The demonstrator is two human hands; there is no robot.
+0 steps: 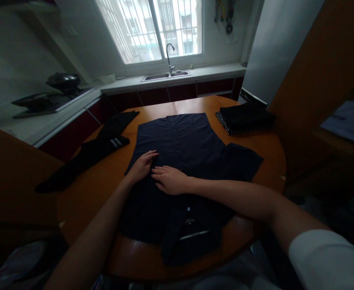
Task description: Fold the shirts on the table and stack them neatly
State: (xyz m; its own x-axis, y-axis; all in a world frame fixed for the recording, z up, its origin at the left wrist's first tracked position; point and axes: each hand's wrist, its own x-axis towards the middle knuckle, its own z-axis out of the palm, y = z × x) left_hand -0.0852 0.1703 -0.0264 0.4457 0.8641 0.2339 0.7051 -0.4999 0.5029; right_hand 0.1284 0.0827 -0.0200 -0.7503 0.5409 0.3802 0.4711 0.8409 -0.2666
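Note:
A dark navy shirt [183, 153] lies spread on the round wooden table [104, 189], collar end towards me, one short sleeve out to the right. My left hand [142, 164] rests flat on the shirt's left edge, fingers stretched out. My right hand [169, 179] lies flat on the shirt just beside it, fingers pointing left, almost touching the left hand. Neither hand holds anything.
A black garment with white stripes [95, 151] lies on the table's left side and hangs over its edge. A folded dark stack [245, 117] sits at the far right. Behind are a counter with sink [166, 75] and a stove [53, 98].

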